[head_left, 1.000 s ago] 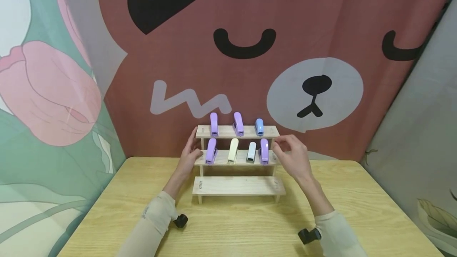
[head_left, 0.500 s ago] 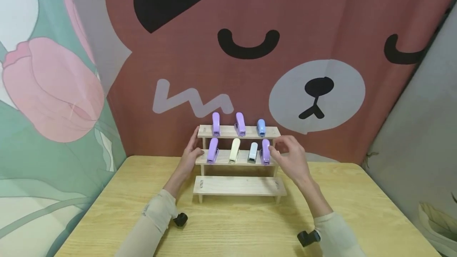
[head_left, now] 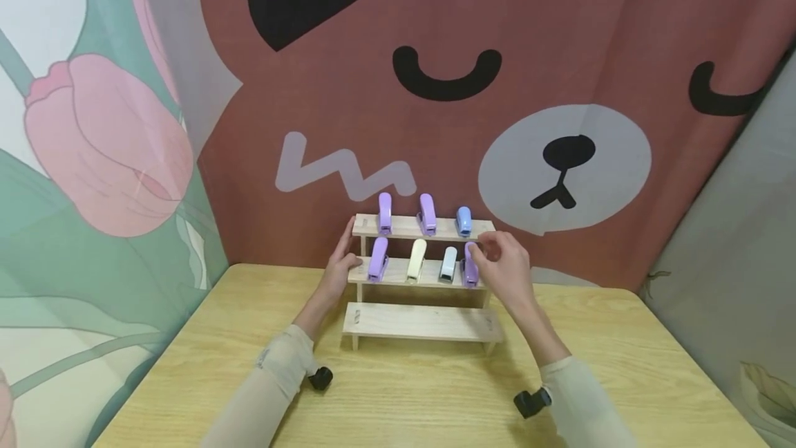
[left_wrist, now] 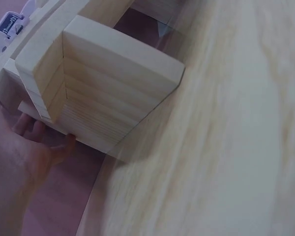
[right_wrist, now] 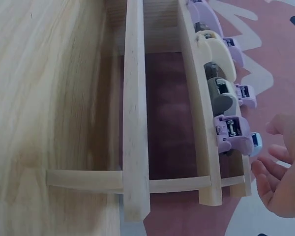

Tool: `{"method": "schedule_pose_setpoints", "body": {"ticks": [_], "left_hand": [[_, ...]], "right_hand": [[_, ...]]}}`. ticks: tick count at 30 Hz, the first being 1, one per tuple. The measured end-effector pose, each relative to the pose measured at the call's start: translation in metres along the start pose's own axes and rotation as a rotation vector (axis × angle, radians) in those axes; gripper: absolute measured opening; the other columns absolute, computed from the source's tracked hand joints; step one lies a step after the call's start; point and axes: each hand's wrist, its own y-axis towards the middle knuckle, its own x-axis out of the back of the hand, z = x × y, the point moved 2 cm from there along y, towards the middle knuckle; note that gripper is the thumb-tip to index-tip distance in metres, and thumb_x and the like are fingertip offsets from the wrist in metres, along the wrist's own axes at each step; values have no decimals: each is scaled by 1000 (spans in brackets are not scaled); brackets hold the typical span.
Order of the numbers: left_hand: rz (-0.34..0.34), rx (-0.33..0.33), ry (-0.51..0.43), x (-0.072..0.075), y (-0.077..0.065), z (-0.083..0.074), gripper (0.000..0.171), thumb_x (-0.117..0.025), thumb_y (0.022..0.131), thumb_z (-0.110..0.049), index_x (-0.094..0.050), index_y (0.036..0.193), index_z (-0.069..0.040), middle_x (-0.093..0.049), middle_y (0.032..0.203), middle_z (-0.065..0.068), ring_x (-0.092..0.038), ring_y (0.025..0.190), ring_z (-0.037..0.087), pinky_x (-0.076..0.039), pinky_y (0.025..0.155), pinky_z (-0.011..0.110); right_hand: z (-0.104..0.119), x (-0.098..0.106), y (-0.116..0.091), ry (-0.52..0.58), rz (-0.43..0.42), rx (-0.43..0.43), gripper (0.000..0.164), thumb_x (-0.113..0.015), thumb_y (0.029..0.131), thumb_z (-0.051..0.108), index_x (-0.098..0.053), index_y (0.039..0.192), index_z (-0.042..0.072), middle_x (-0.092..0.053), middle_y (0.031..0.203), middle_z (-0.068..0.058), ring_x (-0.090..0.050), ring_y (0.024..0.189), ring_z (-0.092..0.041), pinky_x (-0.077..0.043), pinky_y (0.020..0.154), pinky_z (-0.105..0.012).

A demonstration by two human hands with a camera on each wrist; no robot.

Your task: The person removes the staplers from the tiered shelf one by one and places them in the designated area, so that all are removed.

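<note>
Refer to the head view for the overall layout: you have a three-tier wooden rack point(head_left: 423, 322) on the table point(head_left: 410, 393), in front of a printed backdrop point(head_left: 547, 33). Your left hand point(head_left: 338, 278) holds the rack's left end, thumb at the middle shelf point(head_left: 398, 269) and fingers reaching up behind the upper shelf point(head_left: 446, 228). The left wrist view shows what the rack partly conceals from above: your fingers point(left_wrist: 64, 150) are bent, slightly spread, and set against the wooden end pieces. Your right hand point(head_left: 506, 265) is at the right purple stapler point(head_left: 471, 269), last in the middle row. From the head view, a fingertip overlaps that stapler's upper part; the right wrist view instead shows your fingers point(right_wrist: 262, 184) loosely bent, spaced apart, with a visible gap beside the stapler and nothing pinched. You cannot confirm contact from these two views. The middle row continues leftward with a pale grey stapler point(head_left: 448, 265), a cream stapler point(head_left: 416, 261) and a left purple stapler point(head_left: 377, 259). The upper row carries two purple staplers point(head_left: 426, 214) and a blue stapler point(head_left: 463, 221). Only the right wrist view clearly exposes the dark metal parts inside the staplers' front ends.
</note>
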Motion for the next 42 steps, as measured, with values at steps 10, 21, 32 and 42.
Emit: {"method": "schedule_pose_setpoints", "body": {"ticks": [10, 21, 32, 42], "left_hand": [[-17, 8, -1, 2, 0, -3, 89, -50, 89, 8, -21, 164, -30, -24, 166, -4, -19, 150, 25, -15, 115, 56], [-10, 5, 13, 0, 0, -3, 88, -50, 89, 7, -20, 164, -29, -21, 166, -6, -16, 151, 25, -13, 115, 57], [-9, 25, 20, 3, -1, 0, 89, -50, 90, 7, -20, 164, -31, -22, 166, -4, -21, 149, 26, -21, 114, 53], [-50, -4, 31, 8, 11, 32, 91, -50, 87, 1, -25, 161, -46, -31, 162, 5, -26, 146, 27, -26, 110, 55]], "right_hand": [[-4, -10, 22, -57, 30, -79, 31, -79, 88, 23, -70, 107, 0, -66, 94, -11, -64, 86, -28, -49, 76, -41], [-3, -15, 33, -165, 88, -170, 49, -78, 87, 44, -75, 109, 1, -68, 89, -10, -60, 81, -26, -47, 69, -40], [-4, -24, 34, -193, 46, -204, 41, -77, 86, 45, -74, 100, 7, -67, 87, -7, -61, 77, -25, -46, 66, -41], [-6, -24, 34, -152, -12, -175, 31, -77, 86, 37, -74, 91, 6, -68, 81, -6, -61, 72, -25, -45, 63, -39]]}}
